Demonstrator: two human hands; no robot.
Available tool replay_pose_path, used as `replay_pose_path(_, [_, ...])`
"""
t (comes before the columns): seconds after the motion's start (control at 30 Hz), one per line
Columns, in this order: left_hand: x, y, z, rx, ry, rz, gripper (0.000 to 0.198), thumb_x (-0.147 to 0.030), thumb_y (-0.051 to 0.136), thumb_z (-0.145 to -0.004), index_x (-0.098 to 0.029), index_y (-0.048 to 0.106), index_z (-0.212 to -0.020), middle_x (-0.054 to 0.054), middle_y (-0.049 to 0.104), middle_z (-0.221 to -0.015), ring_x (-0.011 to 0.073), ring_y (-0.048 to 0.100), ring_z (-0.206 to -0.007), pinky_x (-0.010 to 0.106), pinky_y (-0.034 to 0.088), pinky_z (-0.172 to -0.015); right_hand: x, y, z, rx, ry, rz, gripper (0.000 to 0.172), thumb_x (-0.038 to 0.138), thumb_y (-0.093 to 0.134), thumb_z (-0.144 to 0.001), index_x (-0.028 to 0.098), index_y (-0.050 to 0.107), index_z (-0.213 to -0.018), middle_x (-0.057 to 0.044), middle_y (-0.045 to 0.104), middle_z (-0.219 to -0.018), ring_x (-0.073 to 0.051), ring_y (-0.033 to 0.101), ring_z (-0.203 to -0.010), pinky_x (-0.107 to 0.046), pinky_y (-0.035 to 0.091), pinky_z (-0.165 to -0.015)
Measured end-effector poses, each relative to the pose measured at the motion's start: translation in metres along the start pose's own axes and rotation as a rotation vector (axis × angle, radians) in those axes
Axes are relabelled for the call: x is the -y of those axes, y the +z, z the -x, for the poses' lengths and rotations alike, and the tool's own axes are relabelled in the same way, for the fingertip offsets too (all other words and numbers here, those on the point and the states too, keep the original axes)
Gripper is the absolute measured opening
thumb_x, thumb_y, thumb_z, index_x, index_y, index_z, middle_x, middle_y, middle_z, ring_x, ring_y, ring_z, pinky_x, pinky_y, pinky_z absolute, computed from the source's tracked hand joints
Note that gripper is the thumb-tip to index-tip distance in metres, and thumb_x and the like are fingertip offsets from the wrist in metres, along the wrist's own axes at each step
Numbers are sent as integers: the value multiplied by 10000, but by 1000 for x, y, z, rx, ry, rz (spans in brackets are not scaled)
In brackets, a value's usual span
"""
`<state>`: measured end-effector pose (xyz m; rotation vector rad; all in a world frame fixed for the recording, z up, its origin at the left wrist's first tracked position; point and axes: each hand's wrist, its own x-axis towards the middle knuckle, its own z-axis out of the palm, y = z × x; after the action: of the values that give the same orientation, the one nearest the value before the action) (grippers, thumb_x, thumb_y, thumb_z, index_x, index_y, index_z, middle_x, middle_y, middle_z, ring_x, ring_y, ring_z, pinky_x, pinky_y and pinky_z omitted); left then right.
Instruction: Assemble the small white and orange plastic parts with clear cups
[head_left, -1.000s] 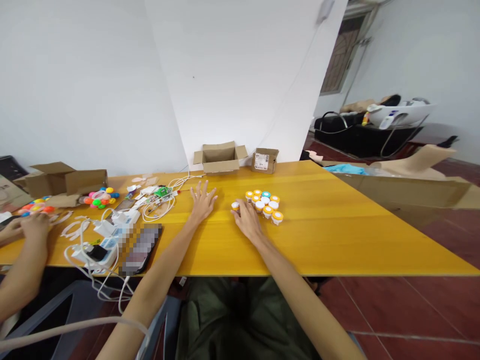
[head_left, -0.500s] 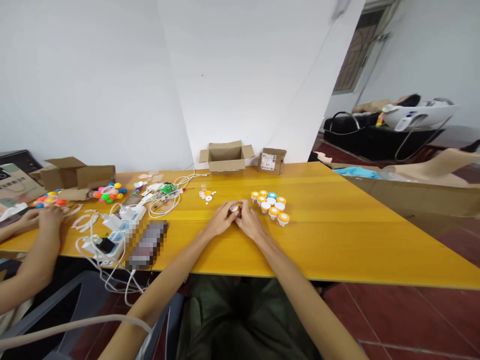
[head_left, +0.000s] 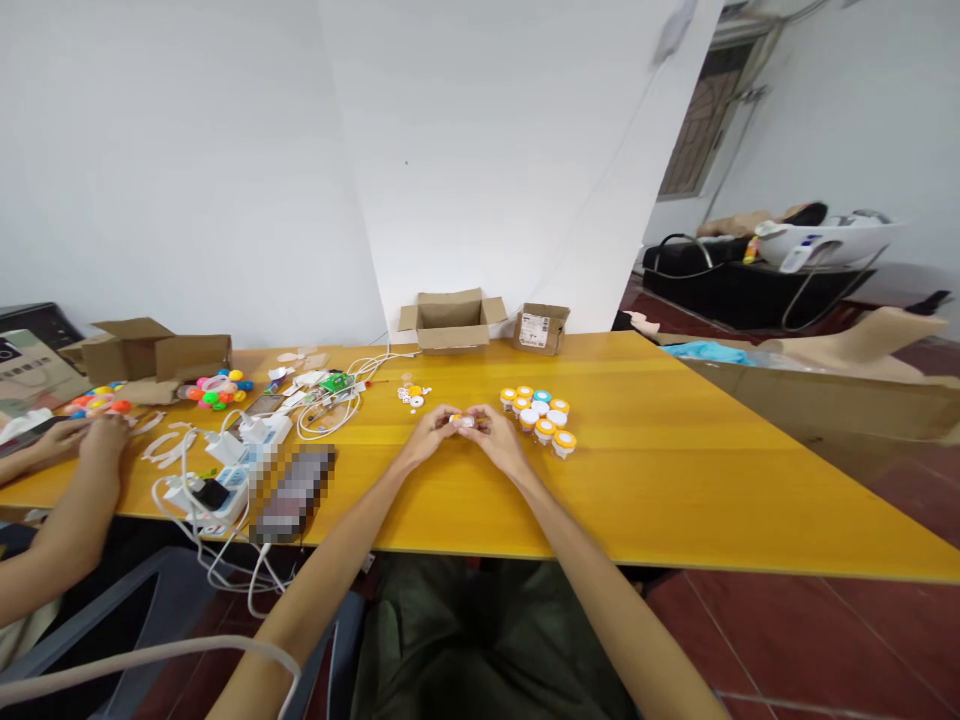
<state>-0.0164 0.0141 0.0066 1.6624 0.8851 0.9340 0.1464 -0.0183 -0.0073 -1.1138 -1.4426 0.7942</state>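
Note:
Between my left hand [head_left: 433, 434] and my right hand [head_left: 491, 435] is a small orange-and-white capped piece [head_left: 463, 421], gripped by the fingertips of both. It is held just above the table and turned on its side; fingers cover parts of it. To the right of my hands stands a cluster of several similar round pieces [head_left: 544, 429], mostly with orange and white tops, one with a teal top [head_left: 541, 397], and with clear lower parts. Small loose white rings and bits [head_left: 415, 401] lie beyond my left hand, with a yellow-orange ring among them.
An open cardboard box [head_left: 452, 335] and a smaller carton [head_left: 540, 330] stand against the wall. At left are white cables, a power strip [head_left: 247, 460], a blurred phone [head_left: 294, 495] and colourful balls [head_left: 219, 387]. Another person's hands [head_left: 101, 435] rest at the table's far left.
My hands have turned the capped piece from top-up onto its side, and more of it shows between my fingers. The things on the table stay put; the view has shifted slightly.

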Motion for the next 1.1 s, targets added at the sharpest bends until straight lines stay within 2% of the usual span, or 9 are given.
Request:
replay_pose_path(0.17, [4,0,-1,20,4,87,444,-482,829,-680,-188,616,-936,60,723,-1008,200,674,-966,344,517,-894,3,-1,-1,-34,29,-88,212,274,654,-765,205,654,-965,-55,753,-959,-189,716,-828,-325,574,-767])
replay_pose_path(0.33, [5,5,-1,12,42,80,499,-443,889,-592,-190,586,-897,20,711,-918,172,675,-872,333,525,-866,9,-2,2,-8,9,11,199,319,642,-783,199,675,-939,-48,756,-930,-190,706,-808,-313,563,-743])
replay_pose_path(0.43, [4,6,0,-14,46,43,481,-425,889,-594,-189,593,-891,6,706,-874,163,669,-817,319,532,-818,11,-2,4,-12,-7,90,183,367,634,-783,198,672,-841,-31,742,-818,-189,679,-742,-305,541,-703])
replay_pose_path(0.57, [1,6,0,-13,36,52,456,-420,889,-588,-182,624,-873,17,723,-871,173,679,-833,323,532,-838,6,-4,3,13,-25,90,228,428,614,-794,206,666,-778,-21,720,-746,-190,653,-708,-301,520,-680])
replay_pose_path(0.73, [-2,2,1,10,35,91,421,-419,877,-613,-178,680,-898,54,753,-947,206,696,-910,344,525,-894,-3,-8,-2,105,-4,-110,304,480,674,-744,221,704,-900,-32,733,-844,-189,650,-730,-300,533,-643])
replay_pose_path(0.87, [-4,1,1,-13,59,98,375,-434,836,-674,-183,713,-924,69,759,-984,224,691,-951,348,515,-903,-4,-8,-1,105,71,-236,387,499,738,-691,227,704,-964,-36,730,-863,-176,657,-704,-298,554,-619])
replay_pose_path(0.97, [-5,2,1,-44,89,66,349,-455,794,-722,-184,728,-932,60,755,-962,215,679,-924,329,509,-877,-3,-5,0,90,110,-228,375,548,687,-749,214,696,-918,-33,709,-758,-166,650,-626,-286,544,-560])
replay_pose_path(1.1, [-7,2,2,-48,95,24,352,-503,751,-748,-180,719,-884,26,725,-836,177,646,-787,293,506,-766,-4,-4,0,130,138,-163,375,576,606,-810,204,656,-812,-18,660,-636,-148,607,-527,-259,492,-475])
